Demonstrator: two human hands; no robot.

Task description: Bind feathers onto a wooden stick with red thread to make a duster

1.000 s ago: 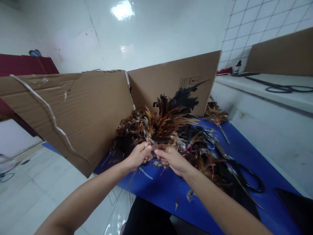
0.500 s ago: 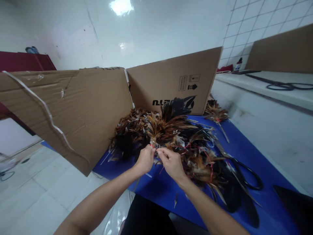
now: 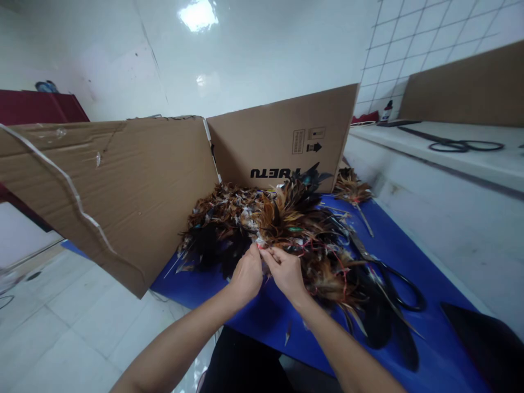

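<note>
Feathers (image 3: 286,218), brown and black, heaped mid-table on the blue table (image 3: 409,338). I have both hands close together at the near edge of the heap: left hand (image 3: 248,275) and right hand (image 3: 286,273), fingertips nearly touching, pinched on a small tied bundle of quills with red thread (image 3: 258,246) at the binding. My guess is the grip sits at the quill ends so the plumes fan away far and stay out of the fingers.

Scissors (image 3: 393,284) lie right of the heap, partly under feathers, handles toward the near right. One loose feather tuft (image 3: 352,191) far right, by the wall.

Cardboard box flaps (image 3: 123,185) stand left and far, walling the heap in. Open blue surface is near and right; table edge runs just under my wrists, floor (image 3: 61,327) beyond on the left.
</note>
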